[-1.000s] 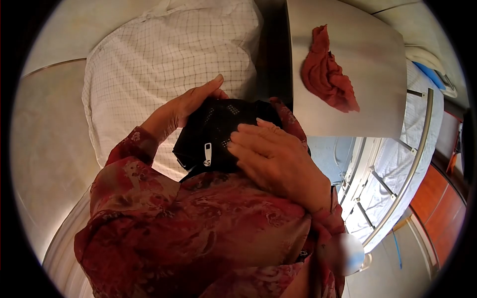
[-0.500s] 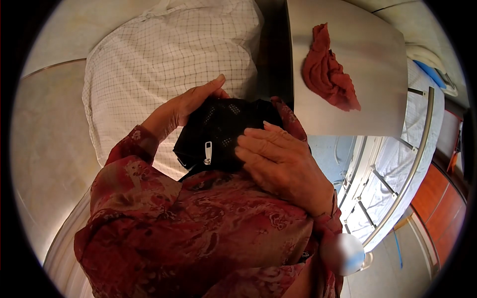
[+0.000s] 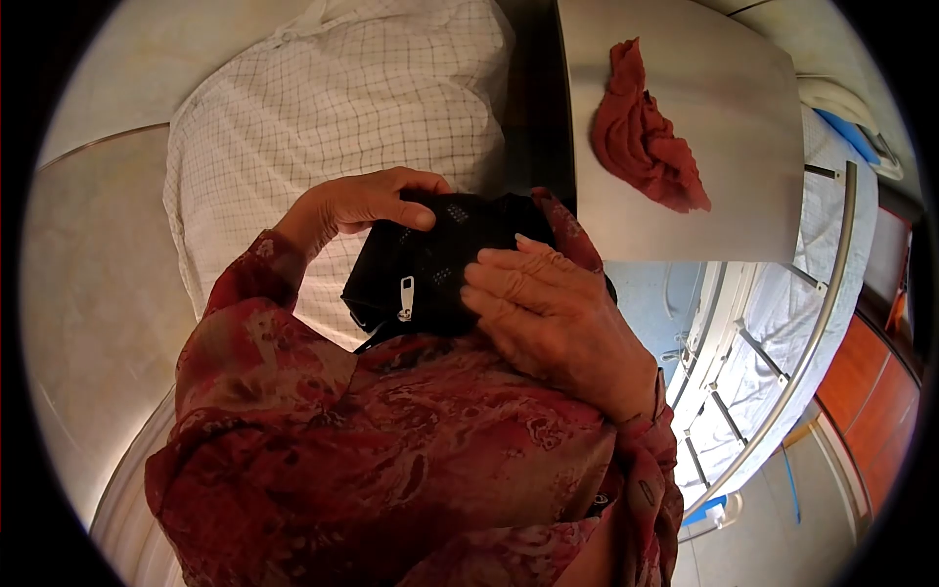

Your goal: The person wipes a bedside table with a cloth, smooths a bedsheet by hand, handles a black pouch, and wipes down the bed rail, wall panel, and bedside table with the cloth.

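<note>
A small black zip bag (image 3: 430, 264) rests in front of my body, with small dotted patches on its upper face and a silver zipper pull (image 3: 407, 298) towards its near left side. My left hand (image 3: 367, 203) grips the bag's far left edge, thumb on top and fingers over the far side, their tips partly hidden. Flat across the bag's right half lies my right hand (image 3: 558, 308), its fingers stretched out and close together. Part of the bag is covered by that hand and by the red patterned clothing (image 3: 421, 430).
Beyond the bag is a large white checked cloth cover (image 3: 333, 108). A crumpled red cloth (image 3: 646, 147) lies on the metal-coloured tabletop (image 3: 743, 127) at right. A curved metal bed rail (image 3: 836, 284) stands farther right, beside white bedding.
My left thumb has come down from pointing up and away onto the bag's top. My right hand stays nearly where it was. The view has shifted slightly.
</note>
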`<state>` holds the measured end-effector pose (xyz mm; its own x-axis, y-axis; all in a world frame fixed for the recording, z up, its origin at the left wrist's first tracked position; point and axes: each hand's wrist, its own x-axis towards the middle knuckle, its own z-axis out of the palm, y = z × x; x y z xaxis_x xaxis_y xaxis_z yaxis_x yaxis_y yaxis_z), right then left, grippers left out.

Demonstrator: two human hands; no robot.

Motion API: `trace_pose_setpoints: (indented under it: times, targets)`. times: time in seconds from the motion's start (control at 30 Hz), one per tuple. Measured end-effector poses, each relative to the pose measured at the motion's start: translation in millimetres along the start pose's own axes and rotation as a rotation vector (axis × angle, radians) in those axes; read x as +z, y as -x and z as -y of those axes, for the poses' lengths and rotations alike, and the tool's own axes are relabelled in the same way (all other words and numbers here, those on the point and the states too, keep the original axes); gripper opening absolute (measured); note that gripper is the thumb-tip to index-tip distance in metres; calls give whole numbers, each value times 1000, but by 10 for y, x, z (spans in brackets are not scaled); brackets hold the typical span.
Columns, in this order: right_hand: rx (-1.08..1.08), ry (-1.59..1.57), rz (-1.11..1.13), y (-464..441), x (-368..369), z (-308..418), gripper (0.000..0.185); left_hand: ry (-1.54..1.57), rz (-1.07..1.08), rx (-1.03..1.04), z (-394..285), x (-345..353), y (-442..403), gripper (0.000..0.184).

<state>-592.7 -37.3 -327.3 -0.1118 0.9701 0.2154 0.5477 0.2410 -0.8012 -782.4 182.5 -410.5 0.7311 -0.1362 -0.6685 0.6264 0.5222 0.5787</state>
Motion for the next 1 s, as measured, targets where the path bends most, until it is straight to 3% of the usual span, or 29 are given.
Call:
trace_pose_setpoints:
  times: [0.5, 0.57, 0.6, 0.63, 0.67, 0.77, 0.97, 1.0]
  targets:
    - [0, 48, -16, 14, 22, -84, 21, 83, 19, -162, 193, -262, -137, 77]
    - [27, 58, -38, 74, 14, -125, 22, 191, -142, -226, 459, -445, -184, 72]
    - [39, 85, -48, 113, -4, -136, 22, 92, 38, -23, 1425, -1210, -445, 65]
    - [40, 59, -98, 130, -21, -147, 21, 244, -132, -245, 824, -627, -351, 65]
    - [40, 37, -150, 152, -38, -173, 22, 240, -209, -313, 723, -519, -412, 63]
    - [82, 93, -232, 301, -66, -266, 21, 76, -175, -312, 392, -276, -658, 59]
    - [248, 219, -291, 713, -225, -270, 20, -56, 85, -49, -365, 111, -1243, 55]
    - [303, 234, -317, 817, -220, -270, 18, -296, -23, 170, -515, 245, -1395, 47]
